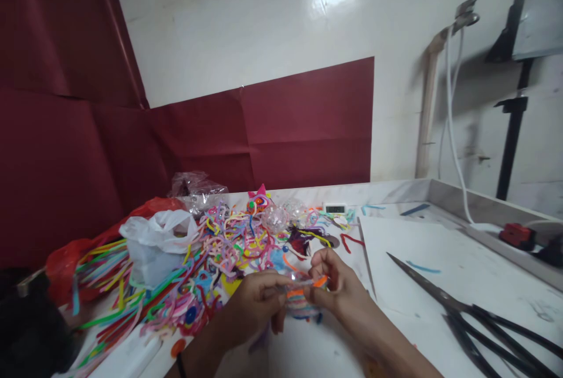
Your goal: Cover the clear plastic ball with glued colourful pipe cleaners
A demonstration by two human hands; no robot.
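Note:
Close in front of me, both hands hold a small rounded piece (301, 303) banded with orange, blue and pale pipe cleaners, its upper rim clear and shiny. My left hand (257, 302) pinches its left side with the fingers curled. On the other side, my right hand (332, 284) grips the rim between thumb and fingers, beside an orange pipe cleaner end. The fingers hide part of the piece. Just beyond the hands lies a tangled heap of colourful pipe cleaners (229, 243).
Large black-handled scissors (453, 302) lie open on a white board (409, 237) at right. To the left are a white plastic bag (153, 243) and a red bag (65, 264). A small digital clock (335, 208), a red power plug (516, 237) and a lamp stand (512, 143) stand farther back.

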